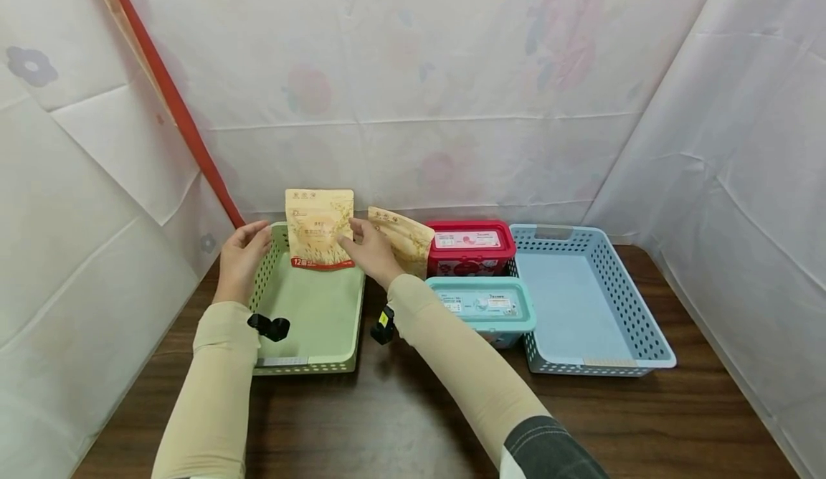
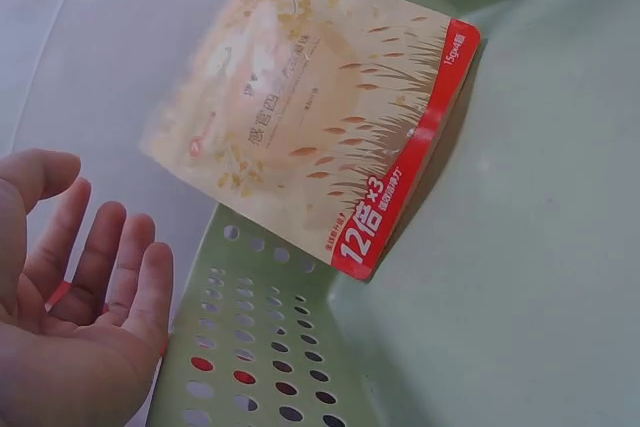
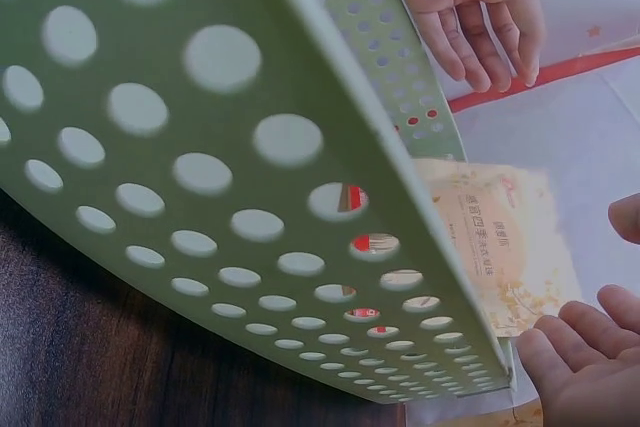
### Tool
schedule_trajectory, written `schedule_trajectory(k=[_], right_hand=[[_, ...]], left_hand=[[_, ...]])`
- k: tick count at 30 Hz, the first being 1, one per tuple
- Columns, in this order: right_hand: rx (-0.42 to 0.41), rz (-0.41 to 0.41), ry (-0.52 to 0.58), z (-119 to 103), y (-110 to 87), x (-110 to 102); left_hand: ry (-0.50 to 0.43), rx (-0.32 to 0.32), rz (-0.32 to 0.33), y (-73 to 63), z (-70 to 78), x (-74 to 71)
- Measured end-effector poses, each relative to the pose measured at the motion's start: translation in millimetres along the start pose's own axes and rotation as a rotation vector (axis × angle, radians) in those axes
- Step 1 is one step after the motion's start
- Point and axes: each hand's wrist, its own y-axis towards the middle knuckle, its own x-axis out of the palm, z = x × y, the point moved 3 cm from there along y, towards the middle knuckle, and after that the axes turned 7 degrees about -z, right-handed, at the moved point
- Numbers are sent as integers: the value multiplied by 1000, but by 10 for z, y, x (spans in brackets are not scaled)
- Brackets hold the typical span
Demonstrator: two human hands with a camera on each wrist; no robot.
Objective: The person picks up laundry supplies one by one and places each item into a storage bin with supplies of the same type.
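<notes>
A cream stand-up pouch (image 1: 320, 229) with a red bottom strip leans upright against the back end of the green basket (image 1: 312, 314), its printed front toward me. My right hand (image 1: 371, 248) is at the pouch's right edge, thumb and fingers apart and curled round nothing, as the right wrist view shows. Over the basket's left rim hovers my left hand (image 1: 242, 255), palm turned inward with relaxed fingers. The left wrist view shows a gap between those fingers and the pouch (image 2: 310, 117). A second cream pouch (image 1: 413, 242) stands tilted just beyond my right hand, partly covered by it.
Right of the second pouch is a red lidded box (image 1: 471, 242), with a teal lidded box (image 1: 484, 303) in front of it. A blue perforated basket (image 1: 571, 292) stands at the right on the dark wooden table (image 1: 400, 421). White patterned cloth (image 1: 413, 92) encloses the back and sides.
</notes>
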Motion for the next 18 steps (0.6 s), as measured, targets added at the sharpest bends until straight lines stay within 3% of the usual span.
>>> schedule_trajectory(k=[12, 18], right_hand=[[-1, -10, 16, -25, -37, -51], [-13, -31, 3, -32, -85, -105]], left_hand=[[-11, 5, -6, -6, -14, -13], [54, -6, -39, -70, 27, -10]])
